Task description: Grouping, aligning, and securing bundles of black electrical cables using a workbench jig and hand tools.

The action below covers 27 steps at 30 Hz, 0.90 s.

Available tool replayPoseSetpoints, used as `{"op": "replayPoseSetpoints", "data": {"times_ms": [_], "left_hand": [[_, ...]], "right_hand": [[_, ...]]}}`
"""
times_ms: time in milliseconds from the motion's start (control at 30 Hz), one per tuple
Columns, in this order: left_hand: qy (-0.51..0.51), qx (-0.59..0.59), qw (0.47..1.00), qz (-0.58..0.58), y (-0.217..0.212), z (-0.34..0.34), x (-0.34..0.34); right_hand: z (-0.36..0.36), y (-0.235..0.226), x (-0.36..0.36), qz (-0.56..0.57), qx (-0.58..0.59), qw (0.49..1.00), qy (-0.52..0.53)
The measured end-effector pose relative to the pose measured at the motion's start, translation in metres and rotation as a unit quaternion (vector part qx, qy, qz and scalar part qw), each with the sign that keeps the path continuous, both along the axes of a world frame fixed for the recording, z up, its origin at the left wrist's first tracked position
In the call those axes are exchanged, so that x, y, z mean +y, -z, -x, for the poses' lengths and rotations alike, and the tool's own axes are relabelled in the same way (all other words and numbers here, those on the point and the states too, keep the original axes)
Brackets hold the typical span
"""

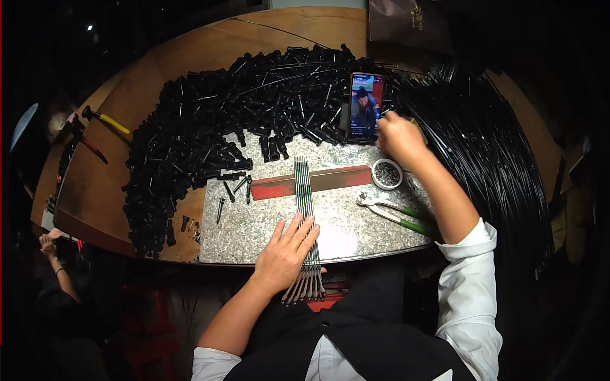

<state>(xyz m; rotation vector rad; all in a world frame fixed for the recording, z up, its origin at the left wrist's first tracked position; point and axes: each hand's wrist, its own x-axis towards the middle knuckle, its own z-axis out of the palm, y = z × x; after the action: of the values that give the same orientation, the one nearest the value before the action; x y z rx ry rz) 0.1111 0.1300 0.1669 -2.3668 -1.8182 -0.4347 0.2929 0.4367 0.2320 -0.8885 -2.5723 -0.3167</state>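
Observation:
My left hand lies flat, fingers stretched, on a row of thin metal rods set side by side. The rods' upper ends rest across a flat red-and-brown bar; their dark-tipped lower ends fan out past the slab's near edge. My right hand is raised beside the right edge of a phone whose screen is lit. Its fingers are curled together; what they hold, if anything, I cannot make out. Just below it stands a white bowl of small metal pieces.
Green-handled pincers lie on the speckled stone slab. A large heap of black tubular parts covers the left and back. Long black rods pile up at right. A yellow-handled hammer and another person's hand are far left.

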Motion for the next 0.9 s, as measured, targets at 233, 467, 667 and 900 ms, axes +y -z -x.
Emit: {"op": "replayPoseSetpoints", "data": {"times_ms": [233,467,667,900], "left_hand": [[0.005,-0.013,1.0,0.004,0.002,-0.002,0.003],[-0.002,-0.001,1.0,0.001,0.004,-0.004,0.002],[-0.004,0.004,1.0,0.002,0.002,-0.004,0.002],[-0.003,-0.002,1.0,-0.001,0.003,-0.002,0.002]], "right_hand": [[-0.041,0.018,0.066,0.015,-0.15,0.979,0.137],[-0.041,0.02,0.065,-0.015,-0.188,0.975,0.118],[-0.053,0.012,0.053,-0.039,-0.139,0.989,0.042],[-0.039,0.004,0.028,-0.006,-0.004,1.0,-0.025]]}}
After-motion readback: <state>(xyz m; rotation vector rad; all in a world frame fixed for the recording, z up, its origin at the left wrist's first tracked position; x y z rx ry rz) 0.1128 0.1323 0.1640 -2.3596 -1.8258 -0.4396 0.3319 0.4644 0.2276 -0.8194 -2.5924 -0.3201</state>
